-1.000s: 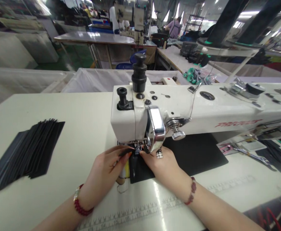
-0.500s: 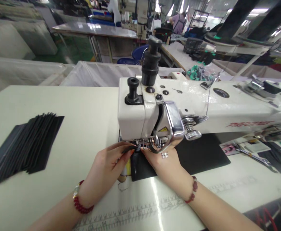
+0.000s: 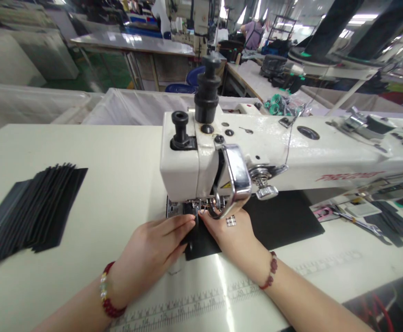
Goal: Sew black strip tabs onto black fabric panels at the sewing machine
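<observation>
A black sheet (image 3: 277,221) of leather-like material lies under the head of a white sewing machine (image 3: 180,170). My left hand (image 3: 156,244) has its fingers pressed together on the sheet's left edge, just in front of the presser foot (image 3: 201,207); a dark narrow strip runs under the fingertips. On the right of the foot, my right hand (image 3: 236,235) holds the sheet down, with some fingers hidden behind the chrome guard (image 3: 237,180). A stack of black pieces (image 3: 35,207) lies fanned out on the table to the left.
Printed ruler marks (image 3: 187,309) run along the table's front. To the right lie tweezers (image 3: 360,223), a pink tool (image 3: 322,212) and black scraps (image 3: 394,221). Cloth-lined bins (image 3: 125,108) stand behind the table. Farther back, a person (image 3: 253,34) is at work.
My left hand has gone from pinching a raised dark strip to pressing flatter on the sheet's edge. My right hand stays beside the foot. The view has shifted slightly.
</observation>
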### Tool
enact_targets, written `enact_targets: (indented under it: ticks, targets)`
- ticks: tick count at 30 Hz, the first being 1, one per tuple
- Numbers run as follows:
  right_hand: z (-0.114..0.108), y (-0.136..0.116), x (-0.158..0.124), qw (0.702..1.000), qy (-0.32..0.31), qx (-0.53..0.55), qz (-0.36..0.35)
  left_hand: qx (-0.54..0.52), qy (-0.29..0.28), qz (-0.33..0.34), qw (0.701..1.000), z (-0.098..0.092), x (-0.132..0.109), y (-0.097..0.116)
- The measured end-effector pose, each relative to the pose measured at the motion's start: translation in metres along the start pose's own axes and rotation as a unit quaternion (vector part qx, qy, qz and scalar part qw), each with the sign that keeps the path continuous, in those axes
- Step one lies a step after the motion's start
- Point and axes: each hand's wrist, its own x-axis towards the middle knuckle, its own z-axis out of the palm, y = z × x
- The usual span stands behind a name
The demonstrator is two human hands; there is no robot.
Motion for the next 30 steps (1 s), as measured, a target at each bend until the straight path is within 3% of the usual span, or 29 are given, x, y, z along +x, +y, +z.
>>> enact_targets:
  ticks: [5,13,22,30]
  targets:
    - [0.001,0.0,-0.001,0.999,0.028,0.021,0.001,0.133,-0.039,0.079,0.987,0.002,-0.003,0.006]
    - [0.013,0.005,-0.002,0.993,0.044,0.099,0.036,0.208,-0.117,0.041,0.97,0.011,-0.008,0.026]
    - [0.02,0.01,-0.005,0.983,0.033,0.158,0.09,0.187,-0.063,0.032,0.98,0.014,-0.008,0.029]
    - [0.023,0.011,-0.001,0.984,0.029,0.155,0.086,0.185,-0.065,0.019,0.98,0.014,-0.006,0.028]
